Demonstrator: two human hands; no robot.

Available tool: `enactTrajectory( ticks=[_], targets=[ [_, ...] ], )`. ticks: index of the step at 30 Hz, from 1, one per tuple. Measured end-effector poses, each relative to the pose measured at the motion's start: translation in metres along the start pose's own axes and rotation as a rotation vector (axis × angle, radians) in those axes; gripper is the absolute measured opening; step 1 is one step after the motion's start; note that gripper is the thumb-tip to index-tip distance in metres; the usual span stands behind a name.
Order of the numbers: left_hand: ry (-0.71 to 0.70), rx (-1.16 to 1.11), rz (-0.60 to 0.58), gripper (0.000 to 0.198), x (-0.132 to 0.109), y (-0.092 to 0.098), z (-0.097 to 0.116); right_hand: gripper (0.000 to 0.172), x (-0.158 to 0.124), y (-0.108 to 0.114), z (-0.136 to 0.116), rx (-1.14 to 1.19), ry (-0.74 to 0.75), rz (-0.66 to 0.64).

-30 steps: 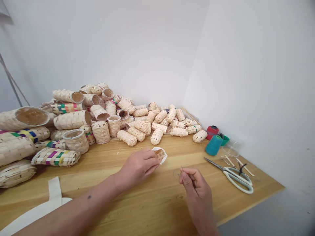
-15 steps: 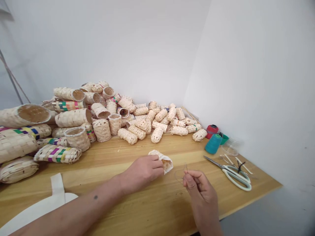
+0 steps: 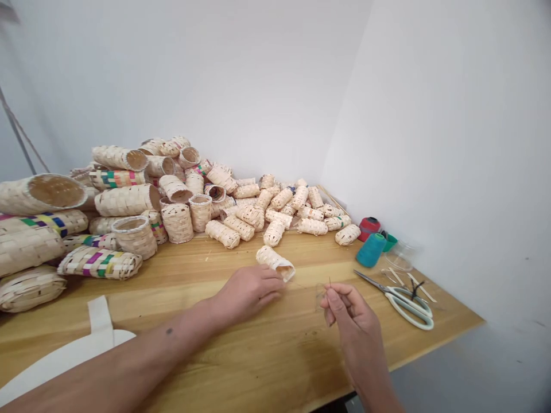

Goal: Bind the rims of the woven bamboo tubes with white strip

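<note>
A small woven basket [image 3: 269, 257] lies on its side on the wooden table, its white-edged mouth facing right and toward me. Just in front of it is my left hand [image 3: 247, 292], palm down, fingers stretched out with nothing seen in them; whether the fingertips touch the rim I cannot tell. To the right, my right hand [image 3: 350, 312] pinches a thin needle [image 3: 330, 281] between thumb and forefinger, its tip pointing up. A fine thread, hard to see, loops beside those fingers and seems to run toward the basket.
Woven baskets [image 3: 129, 201] are piled along the wall. At right lie scissors [image 3: 411, 307], a teal thread cone [image 3: 371, 250], a red thread cone [image 3: 369, 228], a clear container [image 3: 400, 255] and thin strips [image 3: 424, 288]. A white flat piece [image 3: 64, 355] lies front left.
My left hand has let go of the basket, which now lies a little farther off and to the left. The right hand still pinches the needle, raised slightly.
</note>
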State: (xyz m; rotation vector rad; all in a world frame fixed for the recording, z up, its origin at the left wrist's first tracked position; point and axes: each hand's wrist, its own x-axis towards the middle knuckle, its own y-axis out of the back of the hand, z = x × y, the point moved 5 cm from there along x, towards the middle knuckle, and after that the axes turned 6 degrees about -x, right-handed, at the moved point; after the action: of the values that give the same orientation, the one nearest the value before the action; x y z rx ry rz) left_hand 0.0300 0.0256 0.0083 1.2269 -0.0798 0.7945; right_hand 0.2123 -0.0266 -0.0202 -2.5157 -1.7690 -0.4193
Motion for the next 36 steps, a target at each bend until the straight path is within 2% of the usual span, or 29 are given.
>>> enactTrajectory(
  ticks=[3,6,8,10,11,13,16,19,20,22,24,26,27,29,32,34,36],
  targets=[
    [0.310,-0.398,0.034,0.025,-0.001,-0.006,-0.008,0.029,0.001,-0.001,0.000,-0.059,-0.010,-0.017],
    [0.650,-0.859,-0.084,0.029,-0.006,-0.027,-0.010,0.028,-0.002,-0.008,-0.002,-0.111,0.022,-0.052],
    [0.753,-1.115,-0.214,0.033,-0.010,-0.039,-0.004,0.026,-0.008,-0.018,-0.007,-0.182,0.088,-0.081],
    [0.811,-1.325,-0.276,0.035,-0.014,-0.046,0.001,0.022,-0.017,-0.032,-0.013,-0.277,0.215,-0.128],
    [0.860,-1.415,-0.258,0.034,-0.016,-0.047,0.000,0.020,-0.023,-0.040,-0.017,-0.320,0.309,-0.153],
    [0.986,-1.553,-0.147,0.028,-0.020,-0.048,-0.006,0.018,-0.038,-0.056,-0.022,-0.385,0.531,-0.194],
    [1.116,-1.638,0.014,0.018,-0.023,-0.045,-0.019,0.020,-0.060,-0.073,-0.025,-0.450,0.825,-0.241],
    [1.111,-1.598,0.142,0.007,-0.022,-0.039,-0.033,0.021,-0.070,-0.074,-0.022,-0.460,0.911,-0.343],
    [1.108,-1.572,0.186,0.005,-0.022,-0.037,-0.038,0.019,-0.067,-0.068,-0.021,-0.449,0.870,-0.357],
    [1.100,-1.523,0.235,0.008,-0.023,-0.033,-0.046,0.015,-0.051,-0.045,-0.014,-0.417,0.664,-0.300],
    [1.092,-1.478,0.254,0.012,-0.023,-0.031,-0.051,0.012,-0.026,-0.007,0.002,-0.371,0.321,-0.137],
    [1.081,-1.422,0.259,0.016,-0.024,-0.030,-0.054,0.021,-0.007,0.038,0.022,-0.245,0.004,0.057],
    [1.075,-1.391,0.255,0.017,-0.024,-0.030,-0.054,0.027,0.000,0.060,0.031,-0.148,-0.093,0.163],
    [1.064,-1.323,0.241,0.019,-0.025,-0.030,-0.054,0.029,0.009,0.098,0.044,0.060,-0.145,0.295],
    [1.051,-1.203,0.225,0.024,-0.025,-0.028,-0.055,0.026,0.012,0.143,0.058,0.213,-0.161,0.422],
    [1.043,-1.103,0.222,0.026,-0.025,-0.024,-0.057,0.027,0.009,0.161,0.063,0.239,-0.170,0.483],
    [1.026,-0.981,0.227,0.026,-0.025,-0.018,-0.061,0.030,0.006,0.167,0.063,0.230,-0.164,0.524]
  ],
)
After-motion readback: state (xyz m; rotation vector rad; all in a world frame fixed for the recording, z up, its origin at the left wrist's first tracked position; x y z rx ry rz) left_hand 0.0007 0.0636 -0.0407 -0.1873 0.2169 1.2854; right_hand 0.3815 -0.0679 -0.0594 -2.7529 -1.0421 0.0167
